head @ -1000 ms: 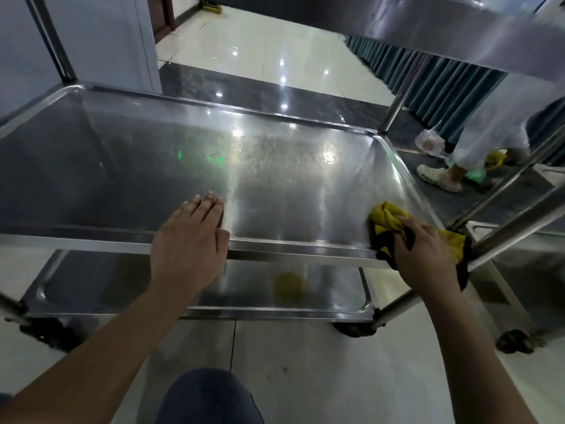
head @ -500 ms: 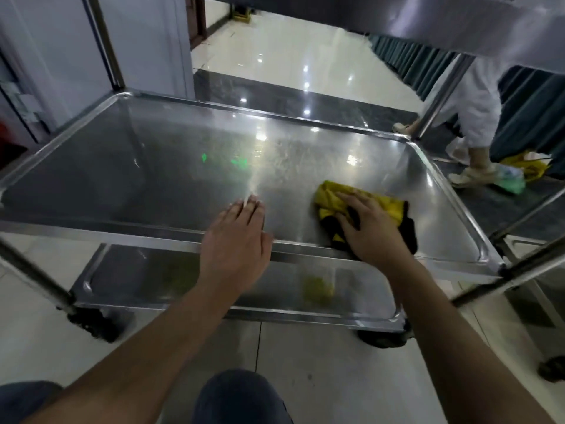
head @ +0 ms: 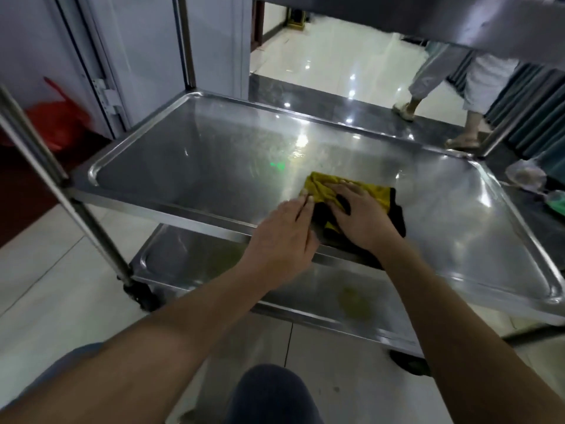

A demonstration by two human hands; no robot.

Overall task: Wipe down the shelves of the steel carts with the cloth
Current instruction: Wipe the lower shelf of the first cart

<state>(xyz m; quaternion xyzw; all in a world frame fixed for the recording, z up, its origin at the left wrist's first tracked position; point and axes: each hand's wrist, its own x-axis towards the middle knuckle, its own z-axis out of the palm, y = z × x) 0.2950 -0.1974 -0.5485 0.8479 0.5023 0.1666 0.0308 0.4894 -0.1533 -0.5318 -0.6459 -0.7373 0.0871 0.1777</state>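
Right hand (head: 360,218) lies flat, fingers spread, palm down on the yellow-and-black cloth (head: 351,191), pressing it onto the middle shelf (head: 189,166) of the steel cart. Cloth sits under and just ahead of that hand; the yellow part sticks out past the fingertips, the black part shows to the hand's right and under the wrist, reaching the shelf's near rim. Left hand (head: 284,237) is just left of the right hand, flat and open, fingers together, resting on the shelf's near rim, with the fingertips (head: 305,200) touching the cloth's left edge. It grips nothing.

Middle shelf is a shallow tray with a raised lip; the only thing in it is the cloth. Surface is shiny, with light glare and a small green reflection ahead of the right hand's fingertips.

Lower shelf (head: 195,264) is below both hands and also tray-shaped. There are yellowish smudges on it, likely reflections of the cloth; cannot tell for sure. Nothing else is visible in it. The underside of the top shelf (head: 397,16) is overhead, far from both hands.

Cart post (head: 76,209) is well left of the left hand, with a caster (head: 140,295) at its foot. Red bag (head: 58,117) is far left by the wall. A second person's legs (head: 428,84) are far ahead and right of the right hand, on the glossy floor. The wearer's knee (head: 269,390) is below, between the forearms.
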